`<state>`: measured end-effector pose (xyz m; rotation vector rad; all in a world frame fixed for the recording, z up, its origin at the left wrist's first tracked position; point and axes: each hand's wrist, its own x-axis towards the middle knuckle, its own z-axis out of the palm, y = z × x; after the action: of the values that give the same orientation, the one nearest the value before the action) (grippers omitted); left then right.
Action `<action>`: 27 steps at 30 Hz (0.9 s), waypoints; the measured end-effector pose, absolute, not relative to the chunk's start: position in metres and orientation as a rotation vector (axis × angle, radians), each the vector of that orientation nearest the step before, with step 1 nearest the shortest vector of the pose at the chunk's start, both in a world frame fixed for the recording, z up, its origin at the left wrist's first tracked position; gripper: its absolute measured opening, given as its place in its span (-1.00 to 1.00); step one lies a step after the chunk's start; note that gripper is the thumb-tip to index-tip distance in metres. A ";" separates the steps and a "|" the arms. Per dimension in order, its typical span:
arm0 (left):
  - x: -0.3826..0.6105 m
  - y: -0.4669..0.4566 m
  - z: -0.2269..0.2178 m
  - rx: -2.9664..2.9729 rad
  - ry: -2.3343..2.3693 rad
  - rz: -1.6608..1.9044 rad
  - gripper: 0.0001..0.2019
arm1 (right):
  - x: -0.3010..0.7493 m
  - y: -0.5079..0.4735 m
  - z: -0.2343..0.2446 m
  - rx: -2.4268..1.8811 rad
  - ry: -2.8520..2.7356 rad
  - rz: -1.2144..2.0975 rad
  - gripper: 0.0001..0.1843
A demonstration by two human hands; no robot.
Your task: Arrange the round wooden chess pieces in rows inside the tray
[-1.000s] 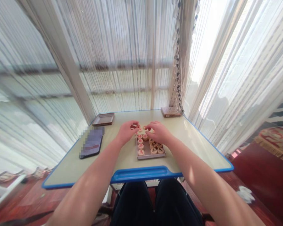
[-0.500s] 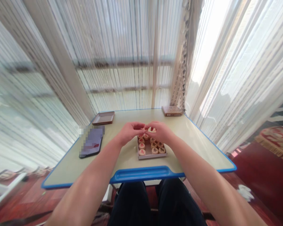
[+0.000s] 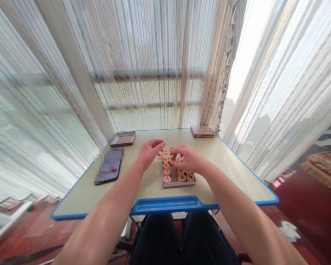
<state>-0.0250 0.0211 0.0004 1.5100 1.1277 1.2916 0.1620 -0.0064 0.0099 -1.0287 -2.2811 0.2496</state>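
Note:
A shallow open box (image 3: 179, 184) on the table holds round wooden Chinese chess pieces. Red-marked pieces, such as the lower-left one (image 3: 167, 179), line its left side. Black-marked pieces (image 3: 182, 177) sit at its right, partly covered by my right hand. More red-marked pieces (image 3: 166, 152) lie just beyond the box's far edge. My left hand (image 3: 151, 152) hovers at the far left corner, thumb and fingers apart, holding nothing visible. My right hand (image 3: 189, 158) arches over the box's far right part, fingers curved and thumb apart. Pieces show through the gap between them.
A phone (image 3: 110, 165) lies at the left of the table. Behind it is an empty box lid (image 3: 123, 138). A closed flat box (image 3: 202, 131) stands at the back right. The blue table edge (image 3: 165, 203) has a groove in front of me.
My hands were together over the far end of the box, fingertips meeting. Now they have parted, and the red-marked pieces beyond the box show between them.

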 end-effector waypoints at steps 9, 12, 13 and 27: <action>-0.023 0.031 -0.010 1.584 1.357 1.435 -0.59 | 0.156 -0.013 0.009 -1.140 -2.607 0.184 -0.88; -0.019 0.030 -0.011 1.656 1.365 1.409 -0.62 | 0.155 -0.012 0.006 -1.202 -2.651 0.118 -0.90; -0.018 0.029 -0.011 1.668 1.361 1.403 -0.63 | 0.154 -0.012 0.006 -1.214 -2.662 0.101 -0.90; -0.014 0.021 -0.004 1.712 1.346 1.373 -0.64 | 0.151 -0.014 0.008 -1.202 -2.620 0.039 -0.92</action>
<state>-0.0145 0.0205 -0.0041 1.7117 1.3463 1.3732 0.1512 -0.0142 0.0083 -1.2016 -2.6204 0.0390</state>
